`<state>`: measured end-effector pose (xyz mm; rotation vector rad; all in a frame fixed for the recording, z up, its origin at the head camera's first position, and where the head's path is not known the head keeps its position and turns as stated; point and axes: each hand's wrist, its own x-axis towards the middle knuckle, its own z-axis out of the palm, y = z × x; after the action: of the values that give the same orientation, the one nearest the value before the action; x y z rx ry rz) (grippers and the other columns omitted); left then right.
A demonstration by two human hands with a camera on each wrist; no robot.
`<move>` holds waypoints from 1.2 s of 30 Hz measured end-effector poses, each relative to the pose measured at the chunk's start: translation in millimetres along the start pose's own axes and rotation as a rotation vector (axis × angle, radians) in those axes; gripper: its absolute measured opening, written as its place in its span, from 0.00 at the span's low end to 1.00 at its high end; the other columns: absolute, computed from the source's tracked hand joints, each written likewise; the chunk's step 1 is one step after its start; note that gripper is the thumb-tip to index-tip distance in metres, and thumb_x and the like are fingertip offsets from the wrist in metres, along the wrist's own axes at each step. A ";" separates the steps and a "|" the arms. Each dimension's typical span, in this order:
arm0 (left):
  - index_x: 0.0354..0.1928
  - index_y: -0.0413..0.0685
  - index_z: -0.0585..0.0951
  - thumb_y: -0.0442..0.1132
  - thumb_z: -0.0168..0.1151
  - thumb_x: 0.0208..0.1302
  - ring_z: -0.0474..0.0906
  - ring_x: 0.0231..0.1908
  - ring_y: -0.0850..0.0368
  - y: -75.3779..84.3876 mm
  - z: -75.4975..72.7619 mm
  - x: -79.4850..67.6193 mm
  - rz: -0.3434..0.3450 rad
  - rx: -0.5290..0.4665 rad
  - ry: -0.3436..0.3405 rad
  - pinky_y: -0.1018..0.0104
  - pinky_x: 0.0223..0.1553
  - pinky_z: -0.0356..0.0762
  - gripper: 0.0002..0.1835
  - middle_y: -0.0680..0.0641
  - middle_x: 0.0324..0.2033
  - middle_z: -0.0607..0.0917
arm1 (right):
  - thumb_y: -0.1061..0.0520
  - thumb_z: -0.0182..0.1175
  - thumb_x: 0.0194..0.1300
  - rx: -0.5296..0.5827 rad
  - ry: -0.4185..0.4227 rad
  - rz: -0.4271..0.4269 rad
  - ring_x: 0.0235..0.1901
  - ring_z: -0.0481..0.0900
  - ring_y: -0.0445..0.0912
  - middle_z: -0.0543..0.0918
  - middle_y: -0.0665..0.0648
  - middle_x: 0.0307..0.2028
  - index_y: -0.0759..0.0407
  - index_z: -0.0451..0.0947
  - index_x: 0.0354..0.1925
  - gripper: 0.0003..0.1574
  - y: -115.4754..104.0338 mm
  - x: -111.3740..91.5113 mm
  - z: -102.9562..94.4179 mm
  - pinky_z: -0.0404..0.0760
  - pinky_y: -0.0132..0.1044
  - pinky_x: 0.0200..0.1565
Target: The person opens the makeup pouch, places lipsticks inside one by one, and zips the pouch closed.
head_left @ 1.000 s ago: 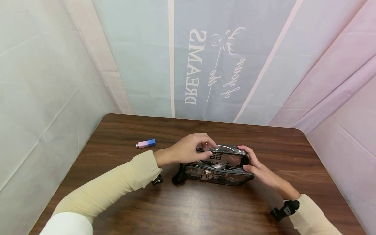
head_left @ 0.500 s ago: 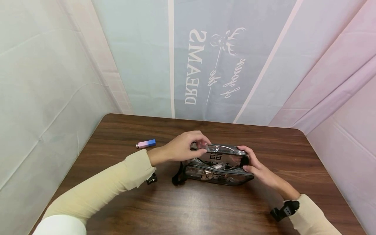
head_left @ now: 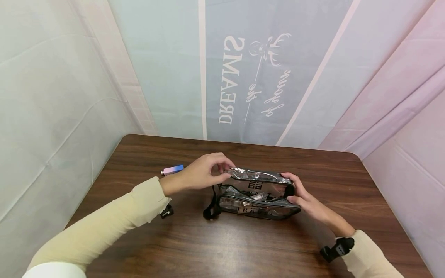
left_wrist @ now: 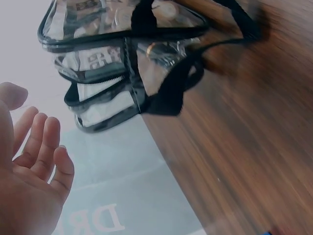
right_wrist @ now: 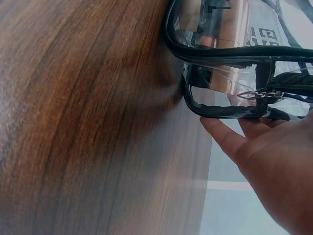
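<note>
A clear toiletry bag [head_left: 267,212] with black trim and printed letters stands on the table, its zipped top gaping. Small items [head_left: 258,197] show inside, too jumbled to name. My right hand [head_left: 307,199] grips the bag's right end, thumb at the opening and fingers along the far side; a zipper pull [right_wrist: 252,95] hangs near it in the right wrist view. My left hand [head_left: 205,170] is at the bag's left end with loosely bent fingers. In the left wrist view that hand [left_wrist: 34,181] appears apart from the bag [left_wrist: 93,41], holding nothing.
A pink-and-blue tube [head_left: 173,170] lies on the wooden table [head_left: 222,247] just beyond my left wrist. A black strap [head_left: 211,210] loops from the bag's left end. A printed curtain [head_left: 174,77] hangs behind the table.
My left hand has moved leftward along the top of the bag to its left end. My right hand and the bag have stayed in place.
</note>
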<state>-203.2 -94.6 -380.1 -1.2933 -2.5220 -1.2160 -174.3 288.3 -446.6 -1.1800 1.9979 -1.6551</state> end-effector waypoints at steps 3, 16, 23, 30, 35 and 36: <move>0.51 0.44 0.84 0.34 0.69 0.66 0.78 0.38 0.62 -4.5 -7.0 -7.3 -0.014 -0.007 0.021 0.66 0.35 0.80 0.12 0.51 0.38 0.83 | 0.79 0.36 0.73 0.003 0.004 0.005 0.72 0.66 0.45 0.63 0.50 0.72 0.67 0.34 0.77 0.41 -0.2 0.2 0.7 0.67 0.29 0.65; 0.51 0.46 0.84 0.33 0.69 0.66 0.78 0.38 0.60 -25.4 -44.7 -47.1 -0.113 0.033 0.132 0.63 0.31 0.77 0.12 0.49 0.39 0.84 | 0.79 0.37 0.72 -0.010 0.016 0.019 0.71 0.67 0.45 0.64 0.61 0.71 0.66 0.34 0.77 0.42 -0.6 -1.1 0.3 0.69 0.30 0.63; 0.51 0.47 0.84 0.33 0.69 0.66 0.78 0.37 0.60 -41.7 -61.2 -69.6 -0.146 0.055 0.198 0.67 0.31 0.74 0.12 0.50 0.39 0.85 | 0.78 0.37 0.73 0.001 0.015 0.018 0.71 0.66 0.45 0.65 0.64 0.71 0.67 0.35 0.76 0.41 -0.8 -1.7 0.9 0.69 0.30 0.64; 0.52 0.46 0.84 0.32 0.68 0.67 0.77 0.37 0.60 -56.0 -72.9 -92.6 -0.228 0.075 0.242 0.68 0.30 0.73 0.12 0.47 0.41 0.84 | 0.78 0.38 0.73 0.002 0.020 0.032 0.71 0.66 0.46 0.64 0.65 0.71 0.66 0.35 0.76 0.41 0.8 -1.6 0.7 0.68 0.30 0.64; 0.53 0.45 0.84 0.32 0.68 0.67 0.76 0.35 0.59 -61.0 -74.9 -106.4 -0.288 0.073 0.279 0.68 0.30 0.73 0.13 0.49 0.40 0.84 | 0.77 0.38 0.74 -0.002 0.022 0.041 0.72 0.66 0.46 0.64 0.64 0.71 0.67 0.34 0.76 0.41 2.1 -2.9 -0.1 0.68 0.30 0.64; 0.53 0.44 0.84 0.32 0.68 0.67 0.76 0.35 0.60 -62.4 -74.9 -109.1 -0.298 0.075 0.286 0.68 0.30 0.72 0.13 0.50 0.40 0.84 | 0.76 0.38 0.74 -0.004 0.021 0.040 0.72 0.66 0.46 0.64 0.61 0.71 0.67 0.34 0.76 0.40 2.0 -2.7 0.1 0.68 0.30 0.65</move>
<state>-198.1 -238.1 -408.4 -0.6854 -2.5755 -1.2371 -173.4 290.2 -449.2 -1.1204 2.0250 -1.6516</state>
